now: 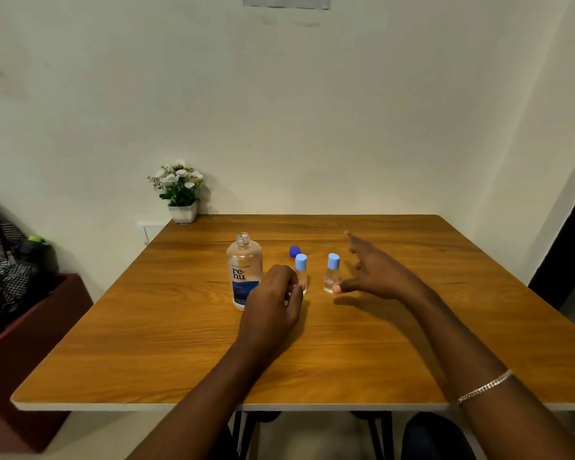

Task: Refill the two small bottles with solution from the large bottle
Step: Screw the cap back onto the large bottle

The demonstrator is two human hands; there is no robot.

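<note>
The large clear bottle (244, 270) with a blue and white label stands upright and uncapped on the wooden table (180, 343). Its dark blue cap (294, 251) lies behind the small bottles. Two small clear bottles with light blue caps stand upright: the left one (301, 268) and the right one (332, 272). My left hand (273, 300) is curled in front of the left small bottle, fingertips at its lower part; whether it grips the bottle is unclear. My right hand (375, 270) is spread just right of the right small bottle, thumb tip close to its base.
A white pot of white flowers (180, 190) stands at the table's back left corner against the wall. A dark red box (30, 343) with striped cloth sits on the floor to the left. A bracelet (485, 386) is on my right wrist.
</note>
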